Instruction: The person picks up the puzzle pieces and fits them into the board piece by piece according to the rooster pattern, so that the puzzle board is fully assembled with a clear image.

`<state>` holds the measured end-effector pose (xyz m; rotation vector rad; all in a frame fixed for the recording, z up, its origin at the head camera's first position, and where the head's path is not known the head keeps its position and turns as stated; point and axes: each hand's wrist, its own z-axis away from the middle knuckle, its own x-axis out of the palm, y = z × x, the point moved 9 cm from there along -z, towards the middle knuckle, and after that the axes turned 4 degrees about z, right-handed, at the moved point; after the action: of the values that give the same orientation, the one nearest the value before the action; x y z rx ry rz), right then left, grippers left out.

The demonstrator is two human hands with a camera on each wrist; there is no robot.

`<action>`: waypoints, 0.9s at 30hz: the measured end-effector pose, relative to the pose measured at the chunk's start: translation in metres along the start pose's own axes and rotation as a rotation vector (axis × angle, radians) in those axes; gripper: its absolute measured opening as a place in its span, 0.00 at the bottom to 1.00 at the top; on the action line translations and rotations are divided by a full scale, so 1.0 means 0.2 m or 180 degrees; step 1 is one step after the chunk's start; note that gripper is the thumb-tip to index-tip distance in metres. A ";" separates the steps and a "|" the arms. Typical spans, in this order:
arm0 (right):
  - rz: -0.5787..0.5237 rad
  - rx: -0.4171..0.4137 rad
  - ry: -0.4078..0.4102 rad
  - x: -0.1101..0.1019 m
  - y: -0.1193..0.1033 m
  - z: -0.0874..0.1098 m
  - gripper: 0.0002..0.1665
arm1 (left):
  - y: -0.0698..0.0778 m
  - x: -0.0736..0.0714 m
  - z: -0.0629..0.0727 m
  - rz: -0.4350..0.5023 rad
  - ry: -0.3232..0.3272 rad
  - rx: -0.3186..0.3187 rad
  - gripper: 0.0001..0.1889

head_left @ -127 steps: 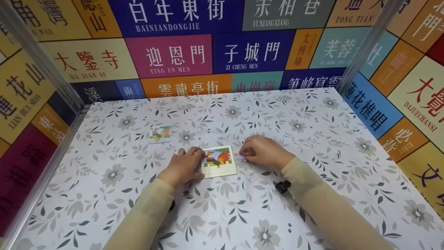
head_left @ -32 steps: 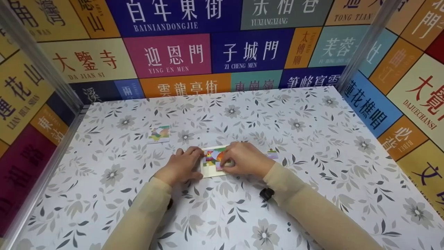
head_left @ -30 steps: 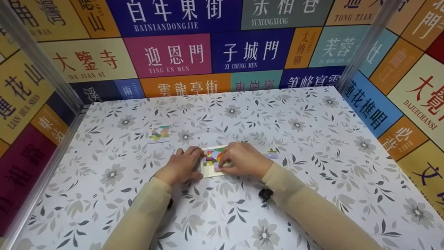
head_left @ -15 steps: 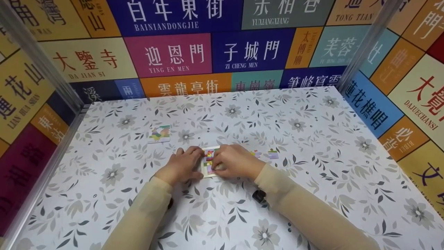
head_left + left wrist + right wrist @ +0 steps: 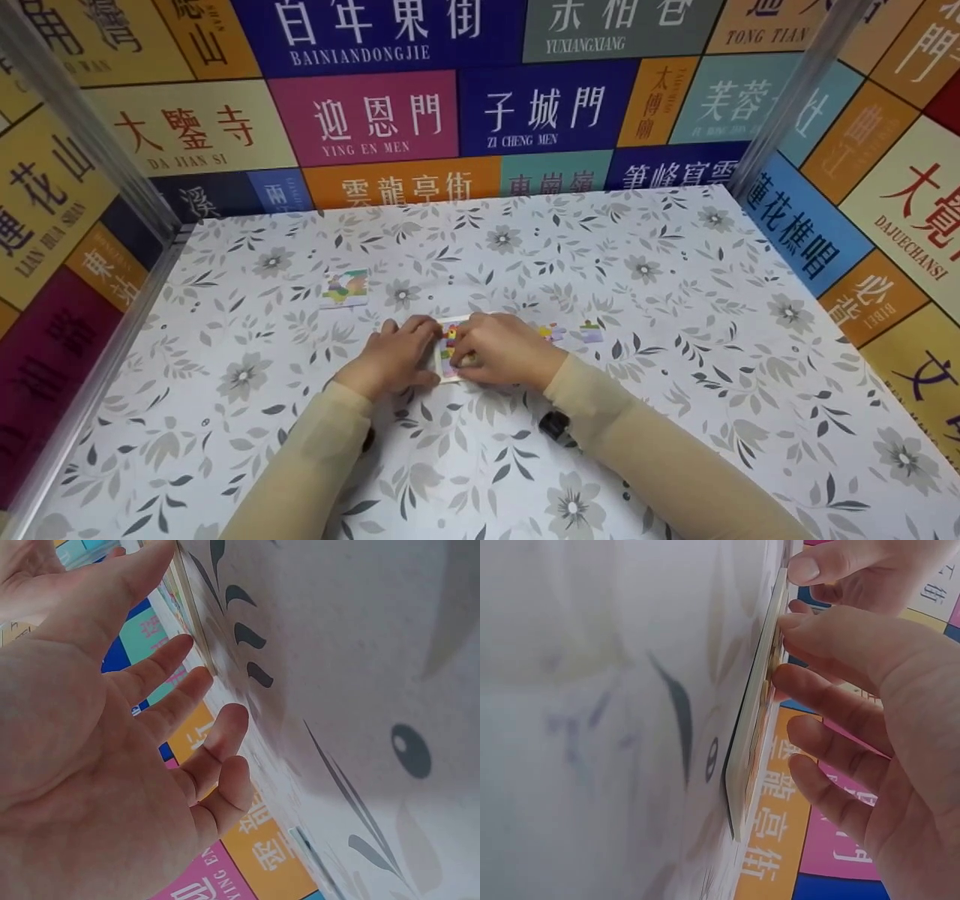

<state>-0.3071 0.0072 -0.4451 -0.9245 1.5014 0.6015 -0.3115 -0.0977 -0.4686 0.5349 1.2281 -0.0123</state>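
A small flat jigsaw puzzle board [image 5: 440,369] with a pale rim lies mid-table, its picture partly filled with colourful pieces. My left hand [image 5: 394,356] rests at its left side; the left wrist view shows the thumb and extended fingers along the board's edge [image 5: 192,607]. Over the board, my right hand [image 5: 506,349] has its thumb and forefinger on a lilac puzzle piece [image 5: 448,367] at the lower left, and hides most of the picture. In the right wrist view, both fingertips meet the board's [image 5: 740,784] top surface while the other fingers curl loosely above.
Loose puzzle pieces [image 5: 555,332] lie just right of the right hand, with another piece [image 5: 591,330] farther right. A colourful puzzle card [image 5: 345,289] sits at the back left. Sign-printed panels [image 5: 364,116] stand behind the flower-patterned tabletop [image 5: 570,450].
My right hand has gone from the loose pieces on the right to the board, then slid left with the lilac piece to its lower-left part. My left hand has stayed at the board's edge.
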 end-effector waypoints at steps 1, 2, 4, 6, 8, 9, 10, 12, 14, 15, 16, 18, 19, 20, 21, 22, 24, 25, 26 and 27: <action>-0.0001 0.0026 -0.0009 0.00 0.00 0.00 0.06 | 0.00 0.00 0.00 0.0000 -0.0002 -0.0012 0.35; -0.0014 0.0059 -0.0032 0.00 0.00 0.00 0.07 | 0.00 0.00 0.00 0.0001 -0.0001 -0.0019 0.35; -0.0052 0.0130 -0.0071 0.01 0.01 0.00 0.07 | 0.00 0.00 -0.01 -0.0008 -0.0009 -0.0036 0.35; -0.0083 0.0202 -0.0112 0.02 0.02 0.00 0.07 | 0.00 0.00 -0.01 -0.0019 -0.0023 -0.0048 0.35; -0.0120 0.0256 -0.0155 0.02 0.03 0.00 0.07 | 0.00 0.01 -0.01 -0.0019 -0.0033 -0.0053 0.36; -0.0132 0.0273 -0.0169 0.03 0.03 0.00 0.07 | 0.00 0.01 -0.01 -0.0024 -0.0040 -0.0056 0.36; -0.0142 0.0278 -0.0172 0.03 0.03 0.00 0.07 | 0.00 0.01 -0.01 -0.0022 -0.0044 -0.0057 0.36; -0.0146 0.0251 -0.0169 0.03 0.03 0.00 0.07 | 0.00 0.01 -0.01 -0.0020 -0.0048 -0.0053 0.36; -0.0099 0.0140 -0.0167 0.03 0.02 0.00 0.08 | 0.00 0.01 -0.01 -0.0017 -0.0048 -0.0047 0.36; -0.0073 0.0061 -0.0160 0.03 0.01 0.00 0.09 | 0.00 0.01 -0.01 -0.0016 -0.0044 -0.0044 0.36; -0.0045 -0.0022 -0.0147 0.03 0.00 0.00 0.09 | 0.00 0.01 -0.01 -0.0008 -0.0041 -0.0041 0.36; 0.0014 -0.0160 -0.0138 0.03 -0.02 0.00 0.10 | 0.00 0.01 -0.01 0.0003 -0.0033 -0.0036 0.36; 0.0035 -0.0205 -0.0134 0.03 -0.02 0.00 0.10 | 0.00 0.01 -0.01 0.0012 -0.0031 -0.0035 0.37; 0.0020 -0.0225 -0.0117 0.03 -0.02 0.00 0.10 | 0.00 0.01 -0.01 0.0004 -0.0027 -0.0023 0.37; 0.0001 -0.0236 -0.0095 0.03 -0.02 0.00 0.09 | 0.00 0.01 -0.01 -0.0006 -0.0021 -0.0009 0.37; -0.0016 -0.0227 -0.0082 0.02 -0.01 0.01 0.09 | 0.00 0.00 -0.01 -0.0018 -0.0018 0.0006 0.36; -0.0076 -0.0210 -0.0062 0.02 -0.01 0.01 0.09 | 0.00 0.00 0.00 -0.0040 -0.0016 0.0029 0.36; -0.0106 -0.0209 -0.0057 0.02 -0.01 0.01 0.09 | 0.00 0.00 0.00 -0.0053 -0.0015 0.0041 0.36; -0.0133 -0.0211 -0.0053 0.02 -0.01 0.01 0.08 | 0.00 0.00 0.00 -0.0065 -0.0013 0.0048 0.36; -0.0146 -0.0213 -0.0059 0.02 -0.01 0.01 0.09 | 0.00 0.00 0.00 -0.0059 -0.0013 0.0046 0.36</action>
<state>-0.3052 0.0066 -0.4486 -0.9997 1.4470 0.6286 -0.3119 -0.0976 -0.4690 0.5359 1.2297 -0.0381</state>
